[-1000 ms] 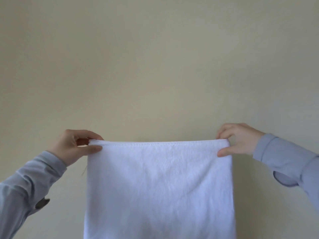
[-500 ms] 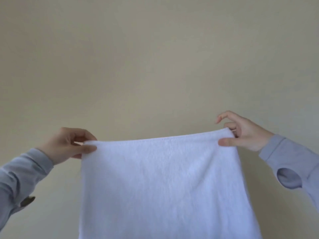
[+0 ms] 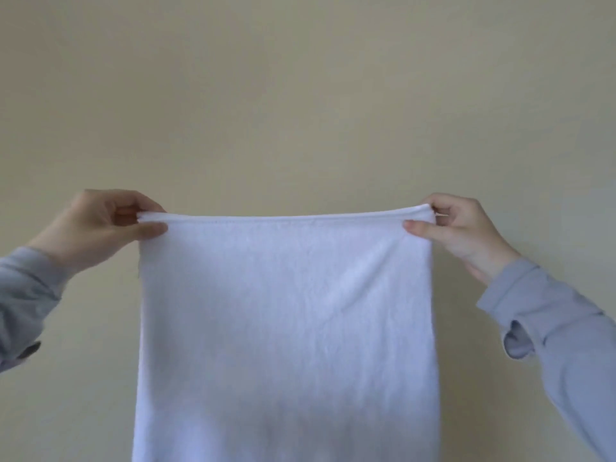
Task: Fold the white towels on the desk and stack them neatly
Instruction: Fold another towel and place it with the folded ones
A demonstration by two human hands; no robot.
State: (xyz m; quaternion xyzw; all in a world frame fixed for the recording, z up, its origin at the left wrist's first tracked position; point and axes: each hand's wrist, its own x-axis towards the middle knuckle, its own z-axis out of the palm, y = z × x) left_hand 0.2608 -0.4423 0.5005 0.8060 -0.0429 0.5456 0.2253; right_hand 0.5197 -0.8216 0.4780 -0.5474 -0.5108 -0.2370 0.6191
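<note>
Head camera showed only part of the scene: the lower end of the white towel point(image 3: 286, 328) ran out of the frame at the bottom, so its full length could not be seen, and both grey sleeves were cut by the side edges. The desk was not visible. The towel hung in the air before a plain beige wall point(image 3: 300, 95), spread flat and wide, with a stitched hem along its top edge and a few soft creases running down from the upper right corner. No label or writing could be read on it. The left hand point(image 3: 96, 228) pinched the top left corner between thumb and curled fingers. The right hand point(image 3: 463, 228) pinched the top right corner in the same manner, thumb in front.
</note>
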